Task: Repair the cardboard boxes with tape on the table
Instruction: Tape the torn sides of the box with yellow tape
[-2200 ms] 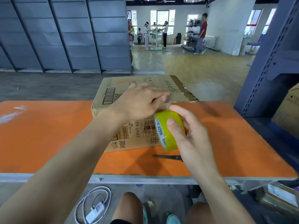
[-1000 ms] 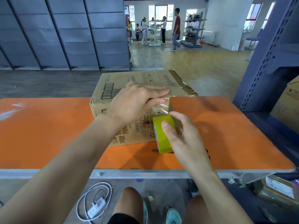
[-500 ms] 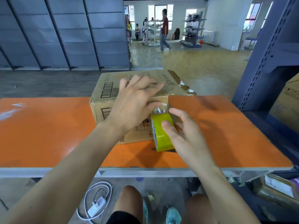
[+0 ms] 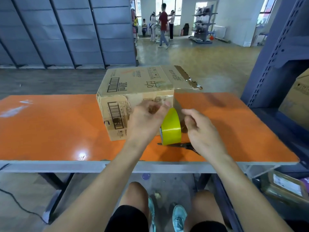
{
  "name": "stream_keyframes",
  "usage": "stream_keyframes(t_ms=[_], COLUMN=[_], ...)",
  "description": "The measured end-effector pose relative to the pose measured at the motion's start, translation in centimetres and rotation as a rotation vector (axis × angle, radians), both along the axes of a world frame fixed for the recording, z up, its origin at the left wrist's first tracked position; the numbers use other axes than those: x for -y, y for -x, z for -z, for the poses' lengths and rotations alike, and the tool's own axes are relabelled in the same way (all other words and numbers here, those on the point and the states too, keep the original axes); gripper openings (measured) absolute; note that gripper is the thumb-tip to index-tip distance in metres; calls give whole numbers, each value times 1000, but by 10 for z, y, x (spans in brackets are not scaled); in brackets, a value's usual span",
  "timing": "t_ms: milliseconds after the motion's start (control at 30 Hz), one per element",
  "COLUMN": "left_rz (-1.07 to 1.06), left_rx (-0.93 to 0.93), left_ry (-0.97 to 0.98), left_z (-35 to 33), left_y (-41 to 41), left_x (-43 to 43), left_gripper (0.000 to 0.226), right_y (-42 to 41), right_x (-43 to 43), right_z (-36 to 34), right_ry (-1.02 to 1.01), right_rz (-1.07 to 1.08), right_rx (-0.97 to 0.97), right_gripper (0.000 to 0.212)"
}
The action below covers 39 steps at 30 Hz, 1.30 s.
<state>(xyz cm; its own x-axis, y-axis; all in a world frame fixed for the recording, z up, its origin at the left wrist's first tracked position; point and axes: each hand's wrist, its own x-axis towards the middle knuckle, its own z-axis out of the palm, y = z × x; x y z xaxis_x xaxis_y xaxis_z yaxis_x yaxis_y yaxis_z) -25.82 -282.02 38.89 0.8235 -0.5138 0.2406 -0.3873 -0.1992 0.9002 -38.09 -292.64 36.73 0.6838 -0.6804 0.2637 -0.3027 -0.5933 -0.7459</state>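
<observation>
Orange and glossy, the table (image 4: 50,128) stands in a warehouse hall. It carries one cardboard box (image 4: 133,84) toward its far edge. A side flap (image 4: 182,76) sticks out to the right, with old brown tape ragged along its rim.

Taping looks to be in hand at the near right corner of the box. A clear strip of tape (image 4: 166,97) runs down the front face from the top edge toward the yellow roll of tape (image 4: 171,128), which hangs just in front of that corner. The left hand (image 4: 145,119) is curled, thumb and fingers gathered on the strip against the cardboard. The right hand (image 4: 202,133) is half open, fingers loosely bent, just beside the roll. Its fingertips go behind the roll, so I cannot tell whether they hold it.

By this, the strip is laid but not cut. The next move calls for pressing it flat, keeping the roll taut and freeing a hand for the scissors (image 4: 189,146), which lie on the table under the roll and the right wrist. The flap will probably need folding in and taping too.

A blue steel rack (image 4: 274,52) stands close on the right with another box (image 4: 297,97) on its shelf. A parcel (image 4: 284,185) sits below the table and a cable (image 4: 16,203) lies on the floor at left. Grey wall panels (image 4: 66,30) stand behind, and people (image 4: 163,25) are far off. Only the roll is in the way, since it covers part of the scissors' blades.
</observation>
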Motion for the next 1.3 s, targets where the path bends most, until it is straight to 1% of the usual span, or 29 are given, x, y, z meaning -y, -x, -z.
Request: stream_keyframes(t_ms=[67, 100, 167, 200, 267, 333, 433, 533, 600, 700, 800, 933, 1000, 1067, 1167, 1300], left_rz=[33, 51, 88, 104, 110, 105, 116, 115, 93, 54, 44, 36, 29, 16, -8, -32], left_rx=[-103, -156, -251, -285, -303, -319, -363, -386, -395, -382, -364, -348, -342, -325, -298, -264], left_ry=[33, 57, 108, 123, 130, 143, 153, 156, 174, 194, 196, 198, 202, 207, 221, 232], left_z=[0, -1, -3, -5, -7, -7, -9, -11, -11, -10, -9, -8, -7, -5, -2, 2], left_y=[3, 3, 4, 5, 7, 7, 4, 1, 0, -2, -3, -3, -3, -2, 1, 4], left_x=[1, 0, 0, 0, 1, 1, 2, 3, 5, 6, 9, 10, 11, 11, 14, 16], left_gripper=[37, 36, 26, 22, 18, 15, 11, 12, 15, 22, 22, 19, 19, 20, 20, 19], right_y=[8, 13, 20, 23, 25, 26, 29, 30, 32, 36, 43, 53, 59, 66, 72, 65], right_x=[14, 20, 27, 29, 31, 32, 32, 33, 35, 44, 56, 73, 80, 83, 86, 87], right_z=[10, 15, 20, 21, 23, 23, 17, 9, 5, 2, -7, -19, -30, -46, -67, -80], right_ry=[94, 135, 193, 222, 289, 313, 366, 451, 481, 543, 612, 639, 590, 476, 357, 312], right_rz=[-11, -26, -63, -81, -108, -137, -175, -150, -127, -128, -115, -96, -84, -82, -132, -187], right_rx=[-204, -317, -490, -536, -591, -610, -704, -749, -756, -818, -796, -750, -710, -635, -484, -411], right_gripper=[40, 39, 36, 38, 42, 46, 50, 42, 36, 30, 28, 28, 28, 31, 45, 41])
